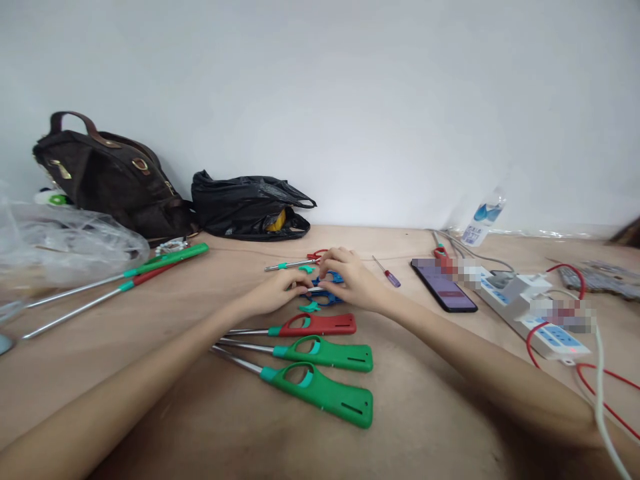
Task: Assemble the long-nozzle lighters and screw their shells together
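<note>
My left hand point(275, 292) has its thumb and fingertips closed on the end of a small silver rod-like part point(315, 289). From the other side my right hand point(353, 280) bends its fingers in over the same spot, and what they pinch is too small to name. Below both hands lie blue lighter casing pieces point(330, 297), partly covered. A teal trigger piece point(310, 307) sits just in front of them, and another teal piece point(307, 269) behind. Beyond the left fingers rests a metal tube point(286, 265), beside a red part point(317, 255).
A red lighter point(320, 325) and two green lighters point(325, 353) lie nearest me. To the right are a screwdriver point(387, 272), a phone point(445, 287), a power strip point(550, 333) with cables and a bottle point(485, 217). Black bag point(240, 203), backpack point(110, 180) and more lighters point(165, 261) stand left.
</note>
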Demonstrator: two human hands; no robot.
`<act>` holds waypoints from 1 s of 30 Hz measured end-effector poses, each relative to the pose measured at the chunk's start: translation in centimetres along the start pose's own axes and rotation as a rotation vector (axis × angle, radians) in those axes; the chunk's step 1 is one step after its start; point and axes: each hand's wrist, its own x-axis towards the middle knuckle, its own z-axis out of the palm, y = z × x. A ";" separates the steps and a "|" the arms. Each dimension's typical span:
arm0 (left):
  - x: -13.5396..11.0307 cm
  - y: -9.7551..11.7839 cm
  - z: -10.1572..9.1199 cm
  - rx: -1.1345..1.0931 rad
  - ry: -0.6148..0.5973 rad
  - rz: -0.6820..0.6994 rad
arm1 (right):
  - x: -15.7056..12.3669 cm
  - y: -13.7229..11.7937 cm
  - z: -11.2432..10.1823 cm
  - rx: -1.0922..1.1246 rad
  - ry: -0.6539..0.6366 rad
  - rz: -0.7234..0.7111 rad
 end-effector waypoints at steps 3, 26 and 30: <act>0.1 -0.3 0.1 -0.003 0.018 -0.011 | -1.1 1.4 -1.0 -0.014 -0.022 0.144; -1.2 -0.2 1.0 0.031 0.023 -0.046 | -6.4 2.7 -3.3 0.020 -0.295 0.326; -1.2 -0.3 1.1 0.012 0.033 -0.057 | -6.7 2.7 -3.1 -0.003 -0.306 0.322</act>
